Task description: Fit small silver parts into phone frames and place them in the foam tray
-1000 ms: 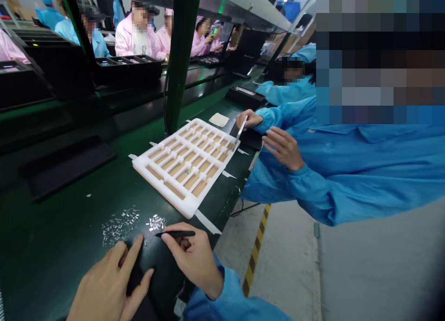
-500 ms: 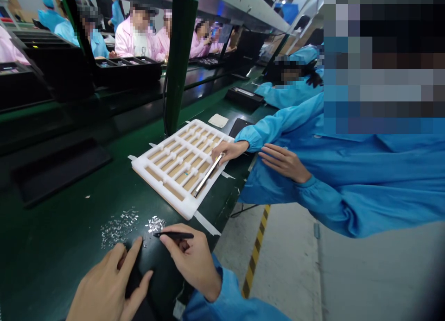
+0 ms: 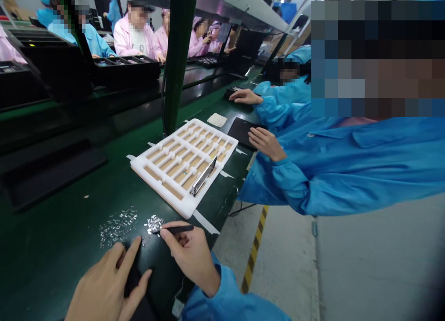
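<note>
Below the white foam tray (image 3: pixel 163 138), tiny silvery metal slivers, too small to make out singly, lie jumbled on the dark green surface (image 3: pixel 45 247) in a loose, scattered larger heap (image 3: pixel 118 226) and a denser smaller heap (image 3: pixel 155 223). The right hand (image 3: pixel 191 256) is closed in a pen grip on black tweezers (image 3: pixel 179 229), their tips at the edge of the smaller heap. The left hand (image 3: pixel 104 284) lies open, fingers spread, just beside the larger heap.

Green bench (image 3: pixel 52 247) w/ foam tray (image 3: pixel 163 191)
</note>
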`<state>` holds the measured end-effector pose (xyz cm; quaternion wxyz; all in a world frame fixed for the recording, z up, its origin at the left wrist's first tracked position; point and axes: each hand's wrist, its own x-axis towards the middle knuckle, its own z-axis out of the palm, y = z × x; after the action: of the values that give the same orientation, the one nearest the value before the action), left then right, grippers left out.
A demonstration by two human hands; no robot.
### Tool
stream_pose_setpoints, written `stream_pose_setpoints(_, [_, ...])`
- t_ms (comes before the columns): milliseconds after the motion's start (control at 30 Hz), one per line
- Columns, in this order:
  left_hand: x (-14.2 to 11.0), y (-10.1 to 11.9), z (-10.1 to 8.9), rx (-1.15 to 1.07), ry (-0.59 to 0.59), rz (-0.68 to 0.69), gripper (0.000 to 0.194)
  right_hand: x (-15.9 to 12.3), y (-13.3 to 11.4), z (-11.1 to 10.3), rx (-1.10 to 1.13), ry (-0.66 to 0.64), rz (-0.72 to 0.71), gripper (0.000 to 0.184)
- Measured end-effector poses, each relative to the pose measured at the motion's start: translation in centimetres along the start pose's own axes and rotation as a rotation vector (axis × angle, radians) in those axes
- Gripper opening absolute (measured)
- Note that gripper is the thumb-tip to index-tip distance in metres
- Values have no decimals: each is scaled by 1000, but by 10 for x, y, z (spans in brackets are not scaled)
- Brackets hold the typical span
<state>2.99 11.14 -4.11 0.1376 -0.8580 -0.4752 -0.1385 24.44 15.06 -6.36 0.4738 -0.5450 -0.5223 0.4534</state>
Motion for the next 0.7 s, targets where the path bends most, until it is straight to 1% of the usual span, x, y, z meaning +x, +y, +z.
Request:
stream_pose_setpoints(100, [0, 1, -2, -21, -4, -4, 46, -2, -1, -2, 14, -24, 12, 24])
stream_pose_setpoints(233, [-4, 2, -3, -24, -6, -2, 49, -5, -2, -1, 20, -124, -6, 17])
stream_pose_setpoints(333, [-6, 2, -3, -13, -14, -8, 50, -5, -2, -1, 17, -162, -17, 14])
stream_pose_setpoints(433, [-7, 3, -4, -18, -20, -9, 49, -5, -2, -1, 14, -158, -14, 13])
stream_pose_setpoints(600, [-7, 3, -4, -16, -32, -17, 49, -6, 0, -1, 19, -84, -10, 17])
stream_pose_setpoints(700, [-8, 3, -3, -13, -22, -14, 49, -6, 1, 0, 17, -80, -24, 17])
